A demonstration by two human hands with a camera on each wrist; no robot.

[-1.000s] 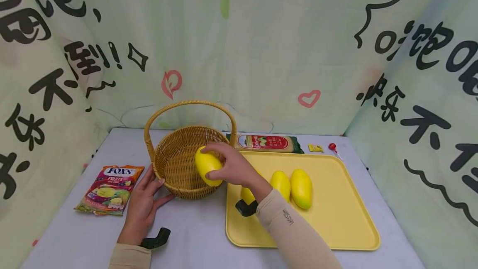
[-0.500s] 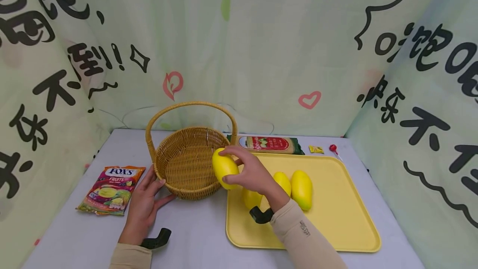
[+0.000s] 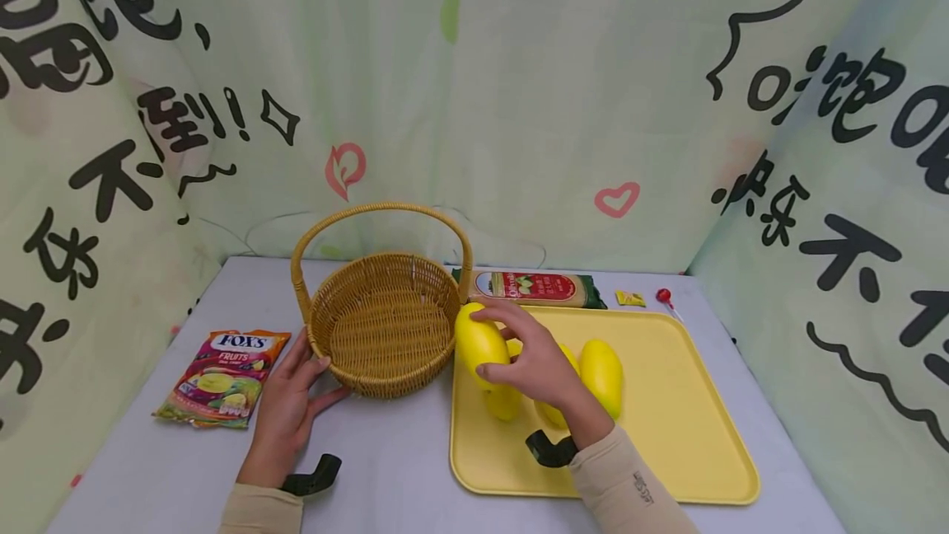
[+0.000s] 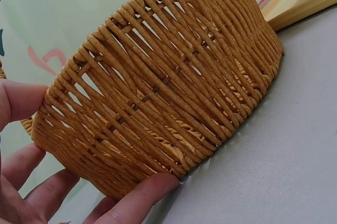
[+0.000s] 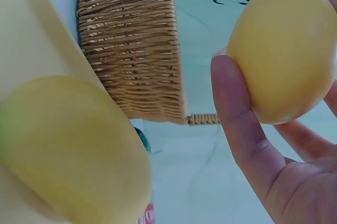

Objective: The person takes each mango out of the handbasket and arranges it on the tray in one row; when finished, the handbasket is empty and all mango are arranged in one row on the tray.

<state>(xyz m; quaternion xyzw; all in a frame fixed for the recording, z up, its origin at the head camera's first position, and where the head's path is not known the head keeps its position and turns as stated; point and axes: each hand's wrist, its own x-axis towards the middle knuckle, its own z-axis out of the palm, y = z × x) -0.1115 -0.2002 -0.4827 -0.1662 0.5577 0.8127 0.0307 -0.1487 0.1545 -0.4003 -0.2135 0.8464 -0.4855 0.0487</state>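
Observation:
My right hand (image 3: 511,350) grips a yellow mango (image 3: 474,336) by its sides and holds it above the near left corner of the yellow tray (image 3: 667,435), just right of the wicker basket (image 3: 381,328). The right wrist view shows that mango (image 5: 287,50) between thumb and fingers. Three more mangoes lie on the tray, one (image 3: 602,376) in plain sight and two partly behind my hand. My left hand (image 3: 296,377) lies on the table with its thumb and straight fingers (image 4: 147,192) against the basket's wall (image 4: 174,87). The basket is empty.
A Fox's candy bag (image 3: 222,377) lies left of the basket. Behind the tray are a green packet (image 3: 530,287), a small yellow sweet (image 3: 630,297) and a red lollipop (image 3: 662,295). Printed curtains close off the table on three sides.
My right hand has carried the mango to the right, from over the basket's rim to above the tray's left corner. The left hand has stayed against the basket.

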